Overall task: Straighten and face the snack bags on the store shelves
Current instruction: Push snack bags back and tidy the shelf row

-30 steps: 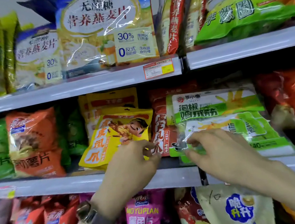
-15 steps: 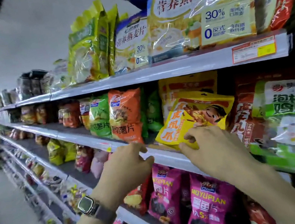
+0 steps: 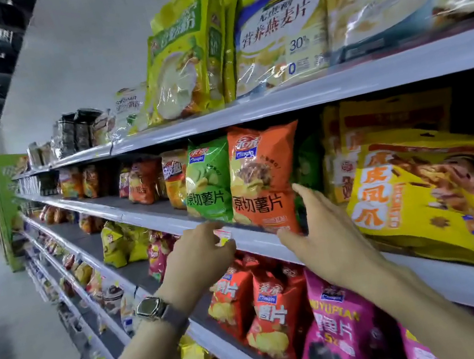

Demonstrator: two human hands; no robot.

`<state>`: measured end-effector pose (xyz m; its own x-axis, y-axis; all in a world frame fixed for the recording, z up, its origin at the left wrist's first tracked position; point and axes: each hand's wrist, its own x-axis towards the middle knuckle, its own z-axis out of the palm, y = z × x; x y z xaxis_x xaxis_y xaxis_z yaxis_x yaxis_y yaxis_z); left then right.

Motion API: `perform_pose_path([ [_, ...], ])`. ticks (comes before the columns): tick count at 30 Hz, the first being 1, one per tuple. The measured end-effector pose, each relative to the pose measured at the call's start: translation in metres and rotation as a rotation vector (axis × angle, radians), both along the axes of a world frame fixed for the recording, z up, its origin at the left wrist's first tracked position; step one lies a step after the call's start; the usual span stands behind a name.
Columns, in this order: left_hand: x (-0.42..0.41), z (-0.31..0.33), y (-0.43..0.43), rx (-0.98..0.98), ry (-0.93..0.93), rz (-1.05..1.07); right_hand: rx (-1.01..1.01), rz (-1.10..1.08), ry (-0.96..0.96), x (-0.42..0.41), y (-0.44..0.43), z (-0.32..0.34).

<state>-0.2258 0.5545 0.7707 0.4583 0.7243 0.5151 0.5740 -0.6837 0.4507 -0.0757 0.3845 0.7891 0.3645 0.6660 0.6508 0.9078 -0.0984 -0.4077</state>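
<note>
Our left hand (image 3: 200,257) and right hand (image 3: 326,236) loosely open and empty, we reach a well-faced orange bag (image 3: 261,181); rightward, the yellow bag (image 3: 429,202) leans.

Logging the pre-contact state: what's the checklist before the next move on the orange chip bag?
1. Right hand free: ok, open, holds nothing.
2. Left hand free: cannot tell, fingers curled at the shelf edge.
3. Orange chip bag upright, front out: ok.
4. Green chip bag beside it upright: ok.
5. Yellow bag straight: not ok, tilted.
6. Right hand touching orange chip bag: cannot tell.
</note>
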Motion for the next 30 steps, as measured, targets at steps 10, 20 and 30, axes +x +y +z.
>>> perform_pose_path([
  [10,0.013,0.031,0.154,-0.019,-0.242,-0.096,0.262,-0.103,0.357,0.014,0.113,0.009],
  [20,0.060,0.026,0.225,-0.248,-0.468,-0.415,0.407,-0.261,0.343,0.015,0.146,0.007],
  [30,0.038,0.048,0.248,-0.113,-0.575,-0.379,0.417,-0.265,0.295,0.004,0.163,0.020],
])
